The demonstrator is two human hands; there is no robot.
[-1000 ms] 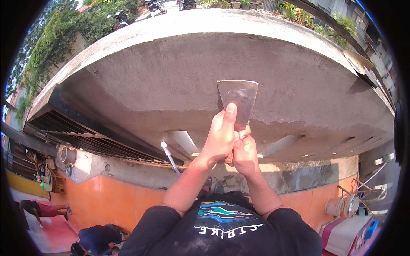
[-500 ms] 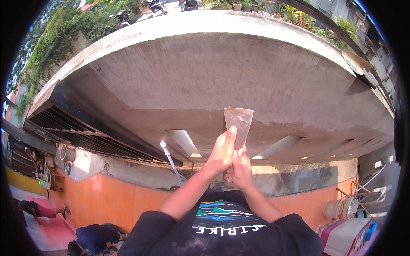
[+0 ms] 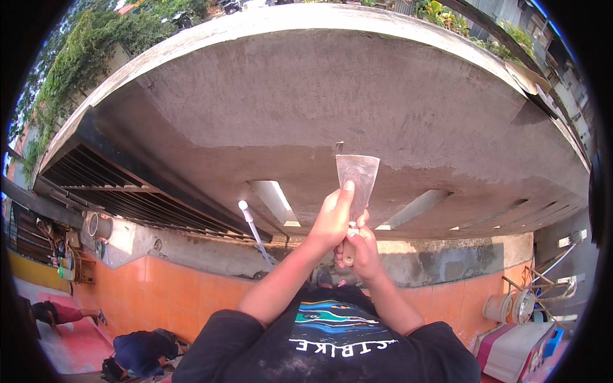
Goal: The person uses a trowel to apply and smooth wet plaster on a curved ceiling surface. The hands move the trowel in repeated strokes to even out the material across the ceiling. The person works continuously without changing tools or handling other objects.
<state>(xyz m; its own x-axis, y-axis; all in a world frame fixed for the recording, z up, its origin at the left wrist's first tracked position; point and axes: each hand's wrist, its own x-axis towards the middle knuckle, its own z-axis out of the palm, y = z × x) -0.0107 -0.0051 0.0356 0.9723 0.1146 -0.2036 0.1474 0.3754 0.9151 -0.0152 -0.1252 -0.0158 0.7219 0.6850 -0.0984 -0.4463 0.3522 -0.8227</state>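
Note:
A putty knife [image 3: 364,168] with a wide, flared metal blade is held up before the grey plastered wall [image 3: 287,96]. My left hand [image 3: 332,216] is closed round the base of its blade, with the thumb laid flat along the metal. Below it, my right hand [image 3: 363,254] is closed on the light-coloured handle, whose rounded end shows between the fingers. Behind the blade, an edge crosses the wall between a rougher upper coat and a smoother, darker lower band. Whether the blade touches the wall, I cannot tell.
A black metal grille [image 3: 121,185] stands at the left, near a white pipe [image 3: 254,230]. Slots pierce the wall low down. Buckets [image 3: 511,307] sit at the right on orange tiles [image 3: 191,293]. Two people are at the lower left, one of them bent over [image 3: 143,352].
The putty knife has risen slightly in view. My right hand has shifted on the handle, so that its rounded end now shows. The wall sits a little higher in the picture.

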